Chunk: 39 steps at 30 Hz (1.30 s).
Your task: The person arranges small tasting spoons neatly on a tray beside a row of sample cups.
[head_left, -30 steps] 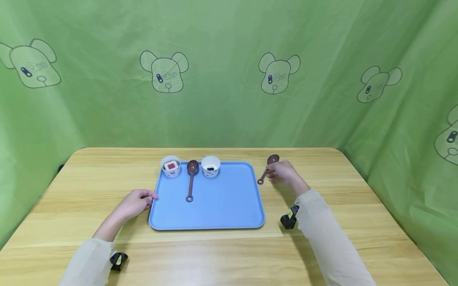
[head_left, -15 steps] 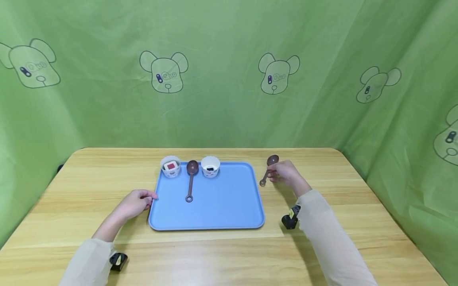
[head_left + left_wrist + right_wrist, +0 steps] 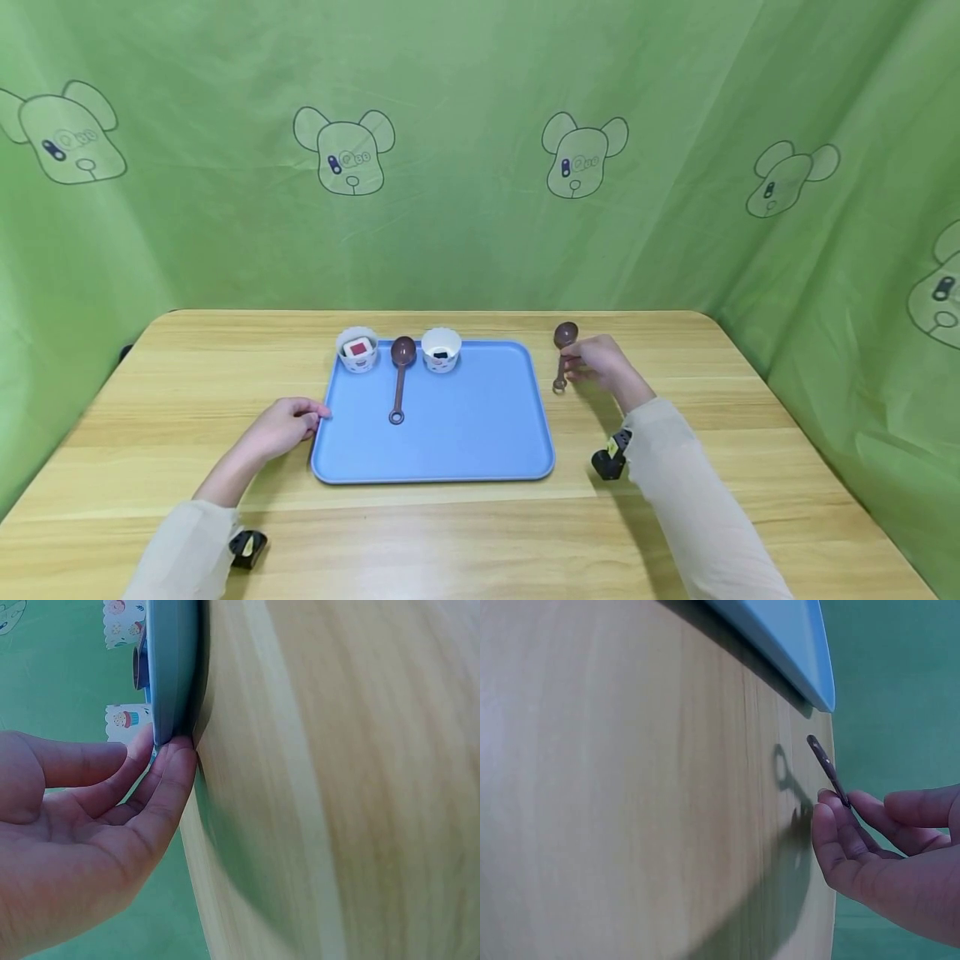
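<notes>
My right hand [image 3: 597,364] pinches the handle of a brown spoon [image 3: 566,335] just right of the blue tray [image 3: 472,417]. In the right wrist view the thin handle [image 3: 826,766] points toward the tray, apart from its shadow on the wood. My left hand [image 3: 281,427] touches the tray's left rim with its fingertips; the left wrist view shows the thumb off the rim. A second brown spoon [image 3: 402,352] lies on the tray, between two white paper cups. The left cup [image 3: 359,362] holds a white piece with a red top; the right cup [image 3: 442,360] has something black inside.
The wooden table [image 3: 420,542] carries everything. Green cloth [image 3: 465,250] printed with bear heads hangs behind it and along the sides. A small black device [image 3: 611,457] sits at the right wrist, another black device [image 3: 248,548] at the left.
The right hand has turned the spoon so its ringed handle end swung right, away from the tray, and the handle now stands nearly straight toward me. The left hand and tray stayed still.
</notes>
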Available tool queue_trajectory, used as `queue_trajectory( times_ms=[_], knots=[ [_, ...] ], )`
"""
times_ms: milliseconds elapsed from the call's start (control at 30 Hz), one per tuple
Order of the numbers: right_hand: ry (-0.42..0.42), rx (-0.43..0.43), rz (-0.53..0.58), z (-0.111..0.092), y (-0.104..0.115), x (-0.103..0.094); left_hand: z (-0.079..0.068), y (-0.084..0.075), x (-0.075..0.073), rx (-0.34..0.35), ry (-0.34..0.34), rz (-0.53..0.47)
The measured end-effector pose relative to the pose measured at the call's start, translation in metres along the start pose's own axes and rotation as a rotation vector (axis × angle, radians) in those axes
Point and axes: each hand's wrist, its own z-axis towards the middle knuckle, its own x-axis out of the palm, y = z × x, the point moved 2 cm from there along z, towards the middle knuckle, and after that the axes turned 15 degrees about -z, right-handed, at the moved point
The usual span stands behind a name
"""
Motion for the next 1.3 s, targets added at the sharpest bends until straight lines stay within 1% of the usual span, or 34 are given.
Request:
queue_trajectory(
  times_ms=[200, 467, 833, 1067, 1300],
  knots=[
    [0.003, 0.005, 0.01, 0.0, 0.002, 0.0, 0.0, 0.0, 0.0, -0.008, -0.002, 0.0],
    [0.015, -0.005, 0.001, -0.002, 0.007, 0.001, 0.0, 0.0, 0.0, 0.002, -0.004, -0.003],
    [0.011, -0.057, -0.01, -0.003, 0.017, 0.004, 0.0, 0.001, 0.0, 0.004, -0.005, 0.002],
    [0.022, -0.088, -0.013, -0.007, 0.027, 0.008, -0.001, 0.0, 0.001, 0.003, -0.001, 0.006],
    [0.017, -0.117, -0.028, -0.01, 0.031, 0.014, -0.001, -0.001, 0.001, 0.017, 0.002, 0.017]
  ],
)
